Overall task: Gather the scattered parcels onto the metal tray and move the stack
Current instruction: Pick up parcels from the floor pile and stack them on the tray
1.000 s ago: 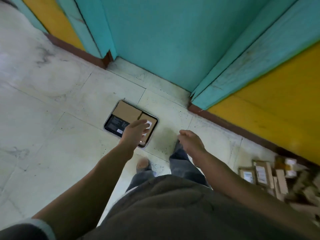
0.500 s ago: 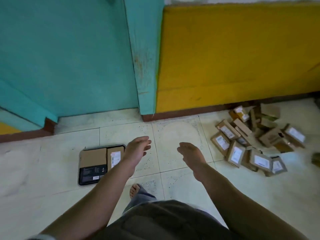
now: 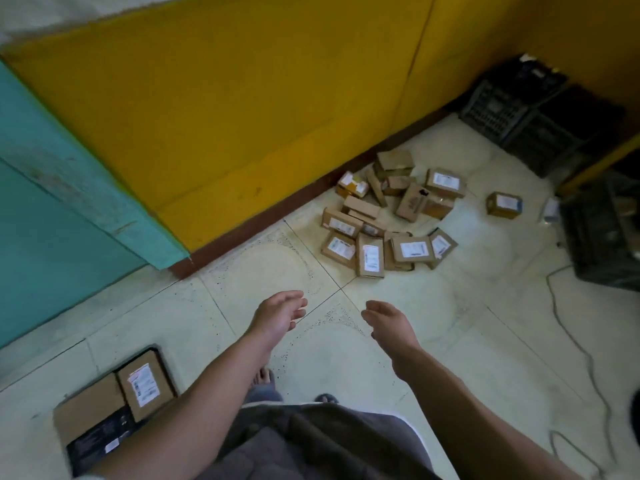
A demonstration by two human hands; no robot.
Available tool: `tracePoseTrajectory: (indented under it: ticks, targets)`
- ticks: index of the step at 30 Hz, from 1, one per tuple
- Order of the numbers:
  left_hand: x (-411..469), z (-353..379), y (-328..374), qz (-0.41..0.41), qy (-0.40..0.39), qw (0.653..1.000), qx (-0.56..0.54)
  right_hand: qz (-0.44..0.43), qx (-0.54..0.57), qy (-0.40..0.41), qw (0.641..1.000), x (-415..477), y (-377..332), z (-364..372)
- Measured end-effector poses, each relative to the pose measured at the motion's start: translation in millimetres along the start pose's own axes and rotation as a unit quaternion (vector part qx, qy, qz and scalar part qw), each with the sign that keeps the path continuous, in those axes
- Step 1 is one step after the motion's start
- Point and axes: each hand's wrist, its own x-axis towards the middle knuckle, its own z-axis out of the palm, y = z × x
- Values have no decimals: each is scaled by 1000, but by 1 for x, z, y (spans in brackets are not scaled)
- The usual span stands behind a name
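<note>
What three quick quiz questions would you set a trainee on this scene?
1. True or false: the left hand grips a parcel.
2. The pile of parcels lies on the floor nearest: A) the teal door, B) the yellow wall, C) the black crates.
3. On which side of the person does the metal tray lie?

Key: 1 false; it and the right hand are both open and hold nothing. 2 B. 3 the left, with parcels on it.
</note>
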Motion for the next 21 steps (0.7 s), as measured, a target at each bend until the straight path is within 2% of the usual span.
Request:
tracePoseTrajectory:
  ticks: [8, 21]
  targets:
    - [45, 94, 33, -9, -70, 995, 72, 46, 60, 51, 996, 44, 15, -78]
    - [208, 189, 147, -46, -97, 985, 135, 79, 38, 82, 993, 191, -73, -188]
